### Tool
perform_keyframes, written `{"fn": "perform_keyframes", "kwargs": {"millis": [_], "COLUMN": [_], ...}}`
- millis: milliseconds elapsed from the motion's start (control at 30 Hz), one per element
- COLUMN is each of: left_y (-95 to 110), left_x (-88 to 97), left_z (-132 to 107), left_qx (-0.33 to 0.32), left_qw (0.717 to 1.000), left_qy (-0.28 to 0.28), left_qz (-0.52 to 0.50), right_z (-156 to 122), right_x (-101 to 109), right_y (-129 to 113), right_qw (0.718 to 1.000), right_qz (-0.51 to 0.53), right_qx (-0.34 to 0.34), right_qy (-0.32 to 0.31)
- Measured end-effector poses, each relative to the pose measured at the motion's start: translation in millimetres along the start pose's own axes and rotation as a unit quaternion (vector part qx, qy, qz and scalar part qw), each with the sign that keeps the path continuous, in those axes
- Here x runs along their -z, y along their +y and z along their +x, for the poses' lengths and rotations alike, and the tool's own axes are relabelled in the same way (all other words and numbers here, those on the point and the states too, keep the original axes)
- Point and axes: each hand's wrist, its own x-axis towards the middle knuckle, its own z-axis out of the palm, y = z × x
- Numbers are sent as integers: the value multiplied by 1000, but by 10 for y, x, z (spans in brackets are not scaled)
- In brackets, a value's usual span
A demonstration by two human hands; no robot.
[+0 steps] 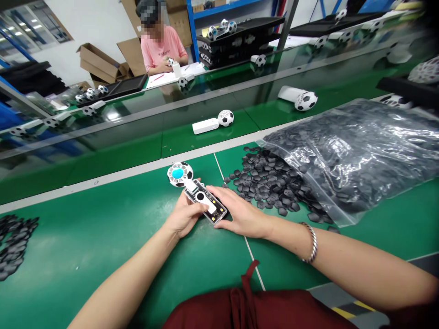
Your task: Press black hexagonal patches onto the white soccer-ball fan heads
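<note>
Over the green surface [120, 237], at the view's centre, both hands hold a football-headed device [196, 190], head towards 11 o'clock, circuit board [219, 211] uncovered. The left hand's [185, 214] fingers grasp one side, thumb on a white strip [208, 201]; the right hand's [245, 214] clasp the other edge. Light thumb pressure and firm edge support should protect the board. Black pieces [264, 176] lie towards 2 o'clock.

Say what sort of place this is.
Probably a factory assembly line: a football-topped device is held over a green bench, more devices lie spread along the strip beyond, and many loose black pieces lie beside a large clear bag.
</note>
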Motion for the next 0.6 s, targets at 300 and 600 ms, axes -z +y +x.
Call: {"fn": "perform_keyframes", "kwargs": {"millis": [300,600], "left_y": [-3,24], "left_x": [21,50], "left_z": [11,48], "left_qx": [2,28], "left_qw": [1000,998], "left_qy": [-13,5], "left_qz": [-2,-51], "right_z": [1,8], "right_x": [6,0], "right_y": [-1,-5], "right_qw": [1000,1000], "right_qz": [-4,13], "right_qx": [8,2], "right_qy": [-1,5]}}
